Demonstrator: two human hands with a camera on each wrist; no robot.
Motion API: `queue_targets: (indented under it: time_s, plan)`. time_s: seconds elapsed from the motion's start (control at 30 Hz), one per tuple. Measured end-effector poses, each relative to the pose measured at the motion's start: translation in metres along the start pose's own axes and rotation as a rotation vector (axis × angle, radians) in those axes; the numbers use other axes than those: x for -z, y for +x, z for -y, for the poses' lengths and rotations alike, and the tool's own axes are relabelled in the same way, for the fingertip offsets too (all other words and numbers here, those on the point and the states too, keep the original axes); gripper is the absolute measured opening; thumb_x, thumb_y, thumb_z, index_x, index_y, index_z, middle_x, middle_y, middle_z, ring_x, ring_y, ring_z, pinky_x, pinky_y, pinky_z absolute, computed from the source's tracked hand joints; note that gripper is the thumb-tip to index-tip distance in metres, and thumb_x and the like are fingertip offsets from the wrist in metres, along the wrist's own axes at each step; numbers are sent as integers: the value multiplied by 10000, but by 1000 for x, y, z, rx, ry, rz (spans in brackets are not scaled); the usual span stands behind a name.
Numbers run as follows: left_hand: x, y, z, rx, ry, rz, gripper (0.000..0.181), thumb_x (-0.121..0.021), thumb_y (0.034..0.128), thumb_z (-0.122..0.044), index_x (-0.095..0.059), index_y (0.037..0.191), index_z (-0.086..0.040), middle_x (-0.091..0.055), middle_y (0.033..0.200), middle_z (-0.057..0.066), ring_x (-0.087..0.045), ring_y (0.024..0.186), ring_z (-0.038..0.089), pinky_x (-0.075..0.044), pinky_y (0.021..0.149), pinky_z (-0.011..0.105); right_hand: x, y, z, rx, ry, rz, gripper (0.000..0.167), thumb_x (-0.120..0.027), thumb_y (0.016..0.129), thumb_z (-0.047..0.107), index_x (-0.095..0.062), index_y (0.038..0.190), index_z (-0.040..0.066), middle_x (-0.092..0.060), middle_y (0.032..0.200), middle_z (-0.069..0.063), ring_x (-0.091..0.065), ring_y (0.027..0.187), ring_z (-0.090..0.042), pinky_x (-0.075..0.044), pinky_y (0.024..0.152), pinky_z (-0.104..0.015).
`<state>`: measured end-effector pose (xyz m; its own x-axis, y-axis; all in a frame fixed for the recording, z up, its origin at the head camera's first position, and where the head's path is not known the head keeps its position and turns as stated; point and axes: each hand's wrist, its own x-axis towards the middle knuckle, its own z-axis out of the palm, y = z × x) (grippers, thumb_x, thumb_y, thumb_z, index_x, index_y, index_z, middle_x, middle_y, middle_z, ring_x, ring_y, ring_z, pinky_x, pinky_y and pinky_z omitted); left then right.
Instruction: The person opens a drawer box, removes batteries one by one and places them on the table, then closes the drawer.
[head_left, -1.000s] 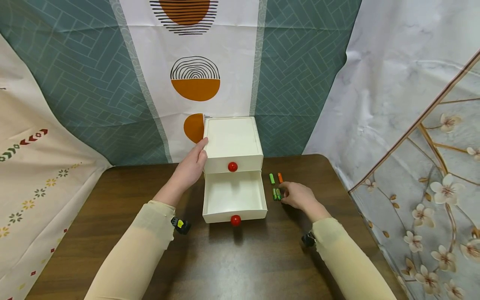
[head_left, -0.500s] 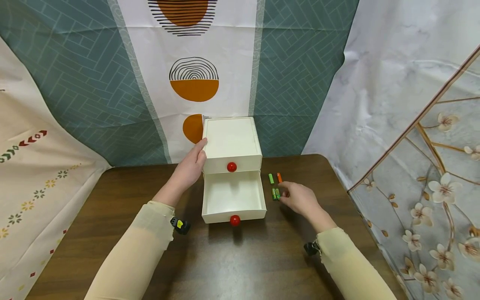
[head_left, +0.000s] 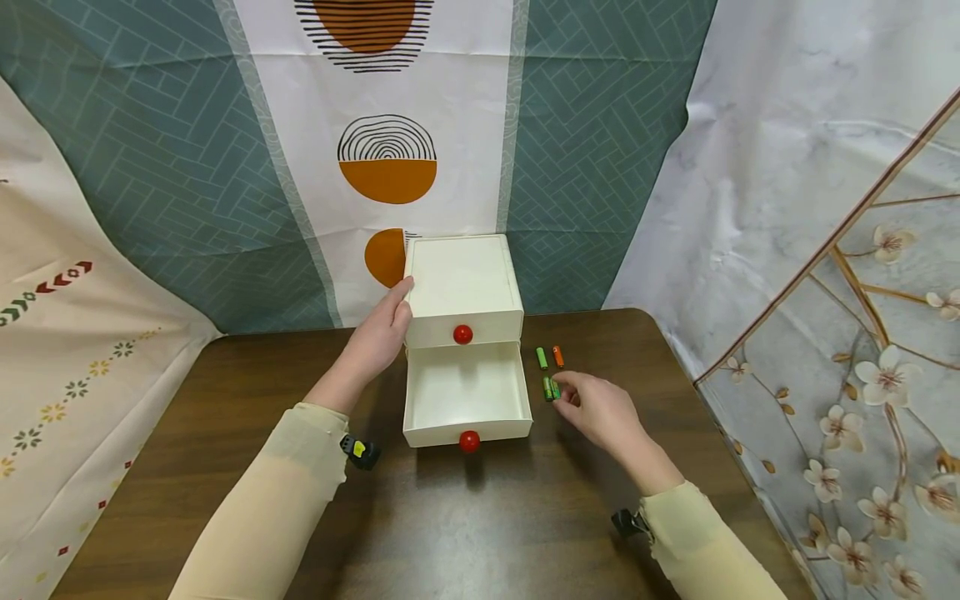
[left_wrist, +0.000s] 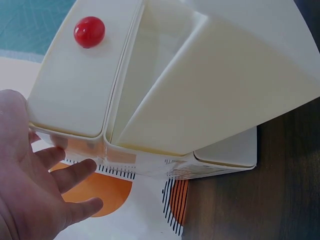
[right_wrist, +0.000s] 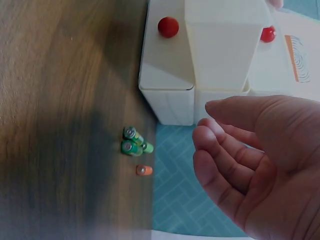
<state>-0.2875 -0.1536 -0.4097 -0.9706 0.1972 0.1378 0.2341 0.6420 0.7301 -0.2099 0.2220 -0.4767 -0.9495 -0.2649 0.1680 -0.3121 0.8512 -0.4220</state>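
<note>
My left hand rests against the left side of the white drawer unit, its fingers spread along that side in the left wrist view. A drawer with a red knob stands pulled out below the closed top one; it looks empty. Two green batteries lie side by side right of the unit, with a light green one and an orange one behind them. My right hand hovers by the green pair, fingers loosely bent and nothing held, as the right wrist view shows.
Beneath the pulled-out drawer, a further closed drawer with a red knob shows in the right wrist view. Patterned cloth hangs behind the brown wooden table, with more cloth at both sides.
My right hand has drawn slightly toward the table's front, uncovering more of the orange battery. My left hand keeps its place on the unit; the head view has shifted a little.
</note>
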Motion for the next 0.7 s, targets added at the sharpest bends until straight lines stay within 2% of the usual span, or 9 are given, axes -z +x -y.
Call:
queue_targets:
  time_s: [0.4,0.7]
  plan:
    - [0,1,1,-4,-7,-6,650,-235,1166,-402,-218,1787,-210,-210,1831,34,-235,1671,279,-180,1350,513,-1,-19,16,62,25,-110,329,-873,957,191,-813,1278,149,-729,890,140,-648,763,-51,-536,670,-343]
    - [-1,1,1,-4,-12,-1,650,-238,1172,-412,-214,1787,-202,-204,1833,40,-234,1671,283,-176,1351,511,1,-36,31,104,39,-190,269,-874,958,189,-816,1220,179,-717,888,164,-637,744,-55,-527,652,-328]
